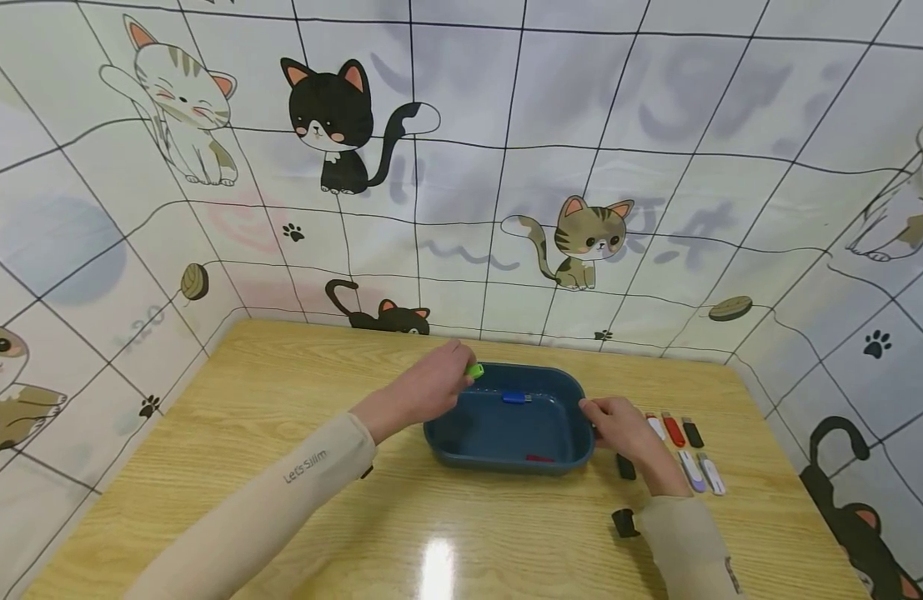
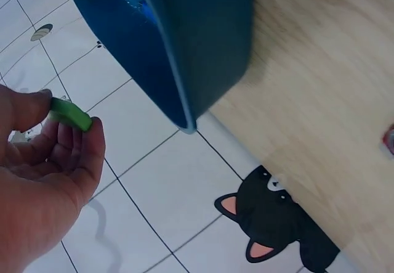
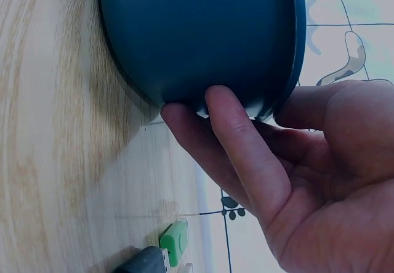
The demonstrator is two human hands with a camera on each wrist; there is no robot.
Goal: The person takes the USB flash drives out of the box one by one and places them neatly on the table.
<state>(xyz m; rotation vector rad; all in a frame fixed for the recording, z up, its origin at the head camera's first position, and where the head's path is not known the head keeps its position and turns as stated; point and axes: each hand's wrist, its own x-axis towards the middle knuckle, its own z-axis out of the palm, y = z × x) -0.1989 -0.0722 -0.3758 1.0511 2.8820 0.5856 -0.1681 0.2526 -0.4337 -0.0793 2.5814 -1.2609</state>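
My left hand pinches a green USB stick between thumb and fingers, above the far left rim of a dark blue plastic bin. The same green stick shows in the left wrist view, apart from the bin. Inside the bin lie a blue USB stick and a red stick-like piece near the front wall. My right hand grips the bin's right end, thumb at the rim and fingers against the outer wall.
Right of the bin, several USB sticks lie on the wooden table, among them a red one, a black one and a white-purple one. Another green stick lies below my right hand. A cat-print cloth surrounds the table.
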